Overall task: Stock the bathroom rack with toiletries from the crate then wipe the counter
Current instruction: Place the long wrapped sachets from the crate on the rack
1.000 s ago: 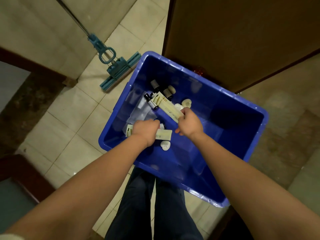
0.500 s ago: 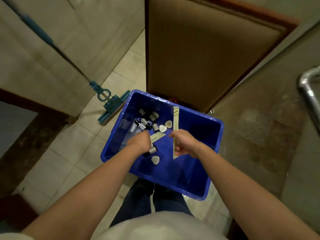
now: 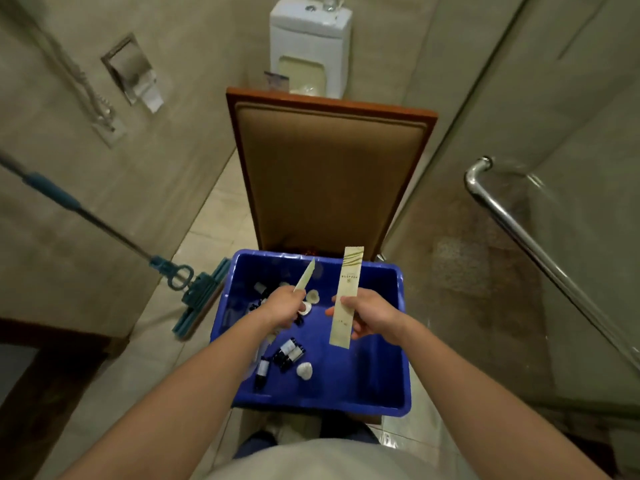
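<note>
I am in the stocking step, with both hands raised just above the blue crate (image 3: 374, 375). My right hand (image 3: 372, 318) pinches a long cream sachet (image 3: 350, 275) between thumb and fingers, holding it upright. My left hand (image 3: 285, 308) is curled round the base of a narrower sachet (image 3: 306, 277) that points up and away. On the crate floor lie several small dark bottles (image 3: 289, 353) and a pale shell-shaped soap (image 3: 304, 370), so I judge the unloading far from finished. Neither rack nor counter is in view. The next move, as I read it, calls for turning to find the rack and carrying both sachets there uncreased, minding the mop (image 3: 197, 296) on the left and the door handle (image 3: 519, 233) on the right.
</note>
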Demonstrator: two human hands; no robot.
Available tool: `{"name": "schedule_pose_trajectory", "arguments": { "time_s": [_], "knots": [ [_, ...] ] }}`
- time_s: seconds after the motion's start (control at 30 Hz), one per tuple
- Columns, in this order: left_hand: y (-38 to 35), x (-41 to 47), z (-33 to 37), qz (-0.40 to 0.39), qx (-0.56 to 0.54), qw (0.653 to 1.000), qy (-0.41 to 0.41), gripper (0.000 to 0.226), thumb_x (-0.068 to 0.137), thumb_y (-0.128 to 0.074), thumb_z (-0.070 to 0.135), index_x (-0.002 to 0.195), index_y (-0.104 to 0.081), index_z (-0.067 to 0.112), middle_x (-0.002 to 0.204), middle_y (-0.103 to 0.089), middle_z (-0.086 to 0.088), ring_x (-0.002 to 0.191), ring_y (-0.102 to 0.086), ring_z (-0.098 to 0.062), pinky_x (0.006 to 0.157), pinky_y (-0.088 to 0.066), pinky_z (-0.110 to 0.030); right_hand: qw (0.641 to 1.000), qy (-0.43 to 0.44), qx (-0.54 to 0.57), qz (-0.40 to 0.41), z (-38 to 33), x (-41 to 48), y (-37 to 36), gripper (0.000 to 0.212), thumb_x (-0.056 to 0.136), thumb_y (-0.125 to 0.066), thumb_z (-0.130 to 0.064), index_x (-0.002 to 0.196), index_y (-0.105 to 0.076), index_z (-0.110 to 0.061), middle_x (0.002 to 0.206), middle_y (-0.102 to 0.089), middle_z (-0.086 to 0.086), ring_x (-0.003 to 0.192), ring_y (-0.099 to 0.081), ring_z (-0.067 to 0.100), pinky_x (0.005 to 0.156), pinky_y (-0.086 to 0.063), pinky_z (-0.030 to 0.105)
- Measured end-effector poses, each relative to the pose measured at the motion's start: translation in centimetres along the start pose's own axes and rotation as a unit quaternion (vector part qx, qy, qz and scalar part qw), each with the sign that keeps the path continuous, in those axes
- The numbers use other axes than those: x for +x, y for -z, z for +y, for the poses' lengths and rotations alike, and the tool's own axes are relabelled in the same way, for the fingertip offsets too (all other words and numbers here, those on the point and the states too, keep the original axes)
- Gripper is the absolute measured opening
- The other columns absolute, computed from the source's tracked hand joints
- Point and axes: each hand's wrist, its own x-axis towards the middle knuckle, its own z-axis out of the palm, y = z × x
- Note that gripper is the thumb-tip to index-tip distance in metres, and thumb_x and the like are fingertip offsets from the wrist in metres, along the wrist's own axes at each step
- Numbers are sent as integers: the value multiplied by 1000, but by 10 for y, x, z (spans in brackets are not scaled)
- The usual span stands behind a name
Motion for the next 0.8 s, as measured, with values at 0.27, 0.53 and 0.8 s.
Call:
{"name": "schedule_pose_trajectory", "arguments": {
  "time_s": [0.27,0.53,0.8],
  "knots": [
    [7,-34,19,-92,-44,989,-105,20,101,-48,17,119,-55,11,95,-72,-10,66,-67,-18,57,-55,-27,990,57,54,117,17,-52,-27,24,103,-46,-22,123,-56,-14,102,-74,8,52,-52,9,54,-51,25],
    [-7,-79,35,-179,25,968,-172,22,100,-51,23,116,-61,11,97,-75,-5,75,-73,-17,58,-56,-24,952,110,166,233,41,-106,-48,17,101,-51,-25,112,-61,-17,93,-77,4,45,-51,7,51,-50,25],
    [-62,-122,35,-301,57,936,-171,32,103,-38,29,117,-58,8,96,-75,-13,79,-72,-26,66,-58,-35,898,116,259,336,87,-176,-61,23,102,-48,-27,108,-62,-11,58,-66,-2,44,-52,9,47,-48,25]
  ]
}}
